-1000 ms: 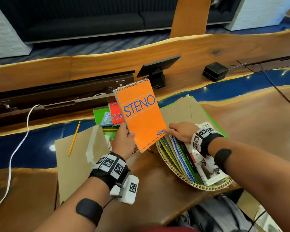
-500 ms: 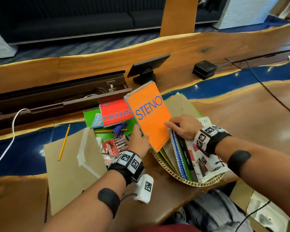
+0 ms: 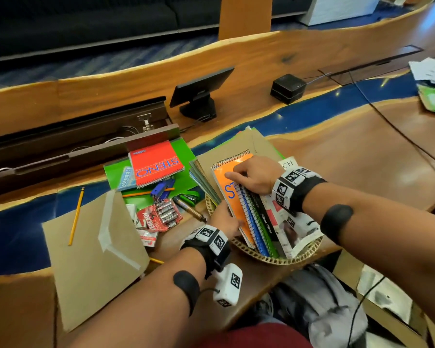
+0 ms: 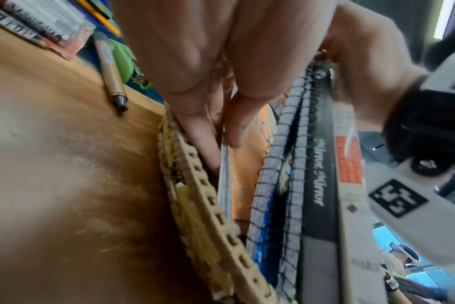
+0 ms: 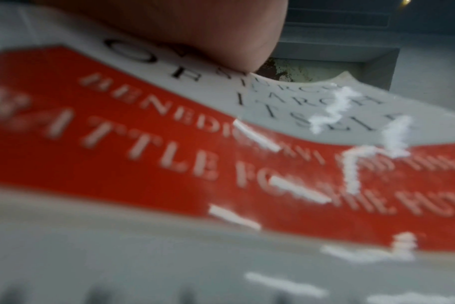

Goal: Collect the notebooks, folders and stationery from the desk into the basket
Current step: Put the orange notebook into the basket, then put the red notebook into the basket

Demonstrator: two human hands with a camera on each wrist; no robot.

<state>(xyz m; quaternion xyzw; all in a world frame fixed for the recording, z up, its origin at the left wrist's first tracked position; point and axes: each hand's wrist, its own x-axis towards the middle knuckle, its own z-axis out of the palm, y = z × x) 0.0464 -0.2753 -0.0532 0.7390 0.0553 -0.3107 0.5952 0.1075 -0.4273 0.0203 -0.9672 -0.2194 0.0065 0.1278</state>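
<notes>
Notebook (image 3: 232,197) | on edge in basket (image 3: 296,257) | spiral end away

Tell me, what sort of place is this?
Probably an office lounge or shared workspace: a long wooden desk with blue inlay, a small screen on a stand, a cable tray and dark sofas behind.

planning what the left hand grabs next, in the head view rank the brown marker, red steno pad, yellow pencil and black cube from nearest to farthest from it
From the left hand, at the basket's left rim:
1. brown marker, just to its left on the desk.
2. red steno pad, farther back and left, on the green folder.
3. yellow pencil, far left, lying partly on the brown envelope.
4. black cube, far back and to the right.
</notes>
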